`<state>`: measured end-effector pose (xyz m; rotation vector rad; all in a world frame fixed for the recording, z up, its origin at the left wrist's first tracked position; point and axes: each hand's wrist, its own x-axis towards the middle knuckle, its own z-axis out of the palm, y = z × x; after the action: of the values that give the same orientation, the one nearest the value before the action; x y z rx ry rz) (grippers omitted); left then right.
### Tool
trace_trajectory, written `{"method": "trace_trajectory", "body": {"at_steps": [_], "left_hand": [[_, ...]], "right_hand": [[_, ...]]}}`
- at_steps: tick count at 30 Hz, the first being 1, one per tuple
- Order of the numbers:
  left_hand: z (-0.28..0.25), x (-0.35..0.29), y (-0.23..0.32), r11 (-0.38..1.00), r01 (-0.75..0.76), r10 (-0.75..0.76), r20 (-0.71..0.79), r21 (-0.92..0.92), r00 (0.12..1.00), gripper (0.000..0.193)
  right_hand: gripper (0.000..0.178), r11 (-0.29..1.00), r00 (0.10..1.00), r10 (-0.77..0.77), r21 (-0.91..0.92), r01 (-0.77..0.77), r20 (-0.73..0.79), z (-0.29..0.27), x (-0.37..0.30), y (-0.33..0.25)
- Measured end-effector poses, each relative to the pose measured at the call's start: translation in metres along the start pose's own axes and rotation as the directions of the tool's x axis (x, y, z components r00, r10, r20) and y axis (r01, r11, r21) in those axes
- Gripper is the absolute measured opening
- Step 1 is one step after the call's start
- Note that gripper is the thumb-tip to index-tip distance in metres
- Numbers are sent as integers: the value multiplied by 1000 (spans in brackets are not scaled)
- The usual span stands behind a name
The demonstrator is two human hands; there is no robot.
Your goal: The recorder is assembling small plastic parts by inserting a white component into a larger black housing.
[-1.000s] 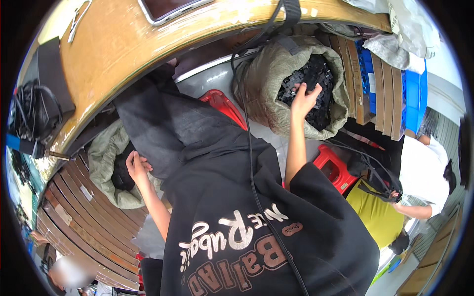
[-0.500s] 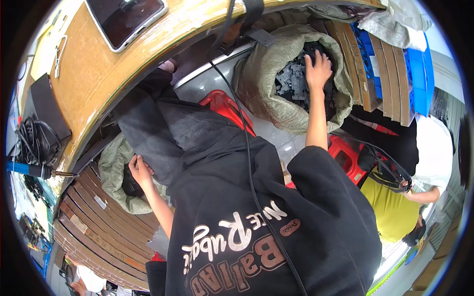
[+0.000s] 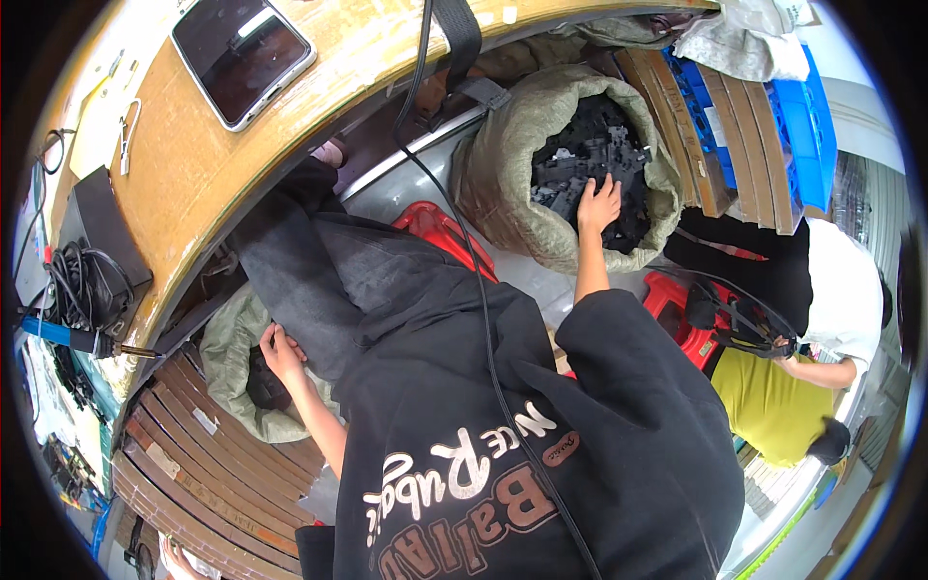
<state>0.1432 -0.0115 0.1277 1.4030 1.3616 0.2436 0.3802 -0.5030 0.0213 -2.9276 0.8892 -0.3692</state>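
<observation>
At the right, a big olive woven sack (image 3: 498, 193) with a rolled rim stands full of small black plastic parts (image 3: 580, 155). My right hand (image 3: 599, 205) reaches over its near rim, fingers apart and touching the top of the parts; nothing shows in its grip. A smaller olive sack (image 3: 227, 362) sits at the left, with dark pieces (image 3: 266, 382) inside, partly hidden by my arm. By its rim, against my dark trouser leg, my left hand (image 3: 283, 353) hangs with fingers loosely bent and slightly apart, apparently holding nothing.
A wooden bench (image 3: 251, 135) curves across the top left, carrying a phone (image 3: 246, 58) and a blue-handled soldering iron (image 3: 68, 335). A black cable (image 3: 483, 309) runs down over me. Stacked brown trays (image 3: 213, 464), blue crates (image 3: 807, 135) and red stools (image 3: 435, 227) stand around. Another person (image 3: 841, 290) is at right.
My right hand has drawn back from the sack's middle toward its near rim, uncovering more black parts. My left hand stays by the small sack. The view has shifted slightly.
</observation>
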Motion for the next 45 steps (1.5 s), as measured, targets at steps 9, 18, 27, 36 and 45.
{"method": "trace_trajectory", "body": {"at_steps": [9, 18, 27, 36, 45], "left_hand": [[-32, 11, -33, 983, 17, -27, -51, -181, 998, 23], [-76, 17, -94, 969, 96, -134, -162, -226, 978, 20], [-75, 69, -123, 726, -395, 602, -241, 563, 762, 27], [-80, 61, -194, 580, 56, 57, -109, 813, 992, 24], [-138, 101, -206, 806, 142, 213, -507, 574, 835, 27]], "right_hand": [[35, 705, 966, -91, 669, 235, -244, -85, 28, -75], [17, -47, 512, -774, 839, 541, -373, -302, -9, -347], [33, -4, 5, -997, 130, 992, -73, -243, 83, -537], [16, -220, -223, -975, -99, 970, -22, -212, 133, -576], [25, -61, -57, -997, -88, 994, 44, -230, 119, -568]]}}
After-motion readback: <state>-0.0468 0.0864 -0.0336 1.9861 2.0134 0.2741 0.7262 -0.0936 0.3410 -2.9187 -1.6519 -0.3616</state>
